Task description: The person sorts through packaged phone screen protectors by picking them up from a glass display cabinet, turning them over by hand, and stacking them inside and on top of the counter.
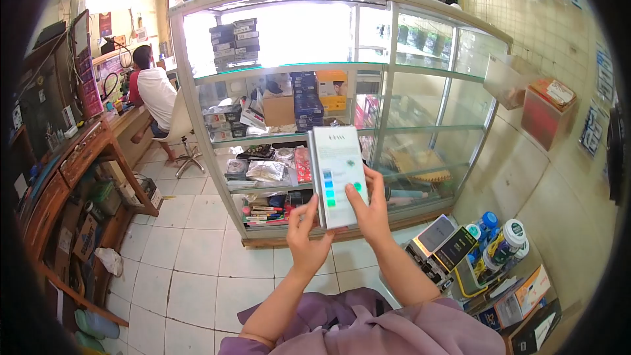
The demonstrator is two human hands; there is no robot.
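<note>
A slim white box (338,158) with blue and green printed squares is held up in front of the glass cabinet. My right hand (372,213) grips its right side, with the thumb on the printed face and the fingers behind the edge. At the lower left, my left hand (307,240) holds the box by its side and bottom edge. A darker edge shows along the left of the box; I cannot tell whether a second box lies behind it.
The glass display cabinet (286,137) holds stacked dark boxes (234,45) and markers (266,213). Tubs (506,240) and boxes stand on the right floor. At left is a wooden desk (66,174); beyond it a person (156,89) sits on a chair (187,125).
</note>
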